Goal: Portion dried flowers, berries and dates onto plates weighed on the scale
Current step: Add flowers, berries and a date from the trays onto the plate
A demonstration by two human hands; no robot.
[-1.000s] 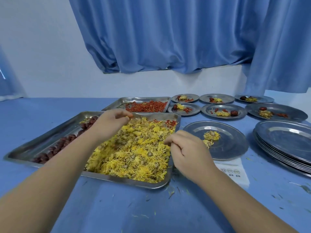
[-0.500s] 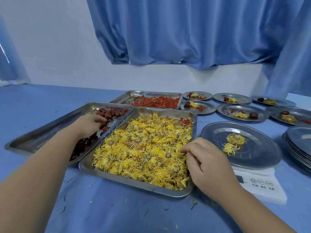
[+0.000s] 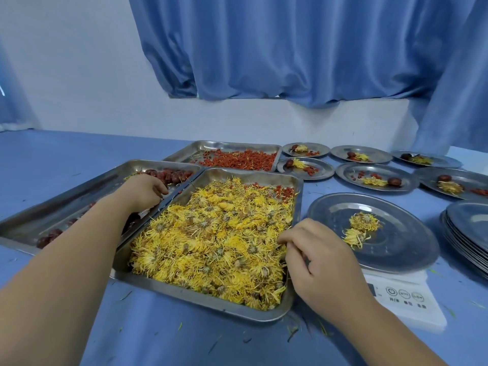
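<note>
Left hand point(image 3: 144, 191): fingers curled down onto dates point(image 3: 171, 176) in date tray point(image 3: 66, 207); grip hidden under knuckles, cannot tell if any date is held.
Right hand point(image 3: 319, 262): fingers curled, tips in dried flowers point(image 3: 216, 239) at flower tray point(image 3: 200, 302) edge; pinch unclear.
Three trays: dates under left hand, flowers between hands, berries point(image 3: 237, 161) beyond.
One plate point(image 3: 396, 249) on scale point(image 3: 406, 299) just right of right hand, two flower heads point(image 3: 364, 221) on it.
Six filled plates point(image 3: 375, 178) beyond it; one stack of plates point(image 3: 470, 233) far right.
</note>
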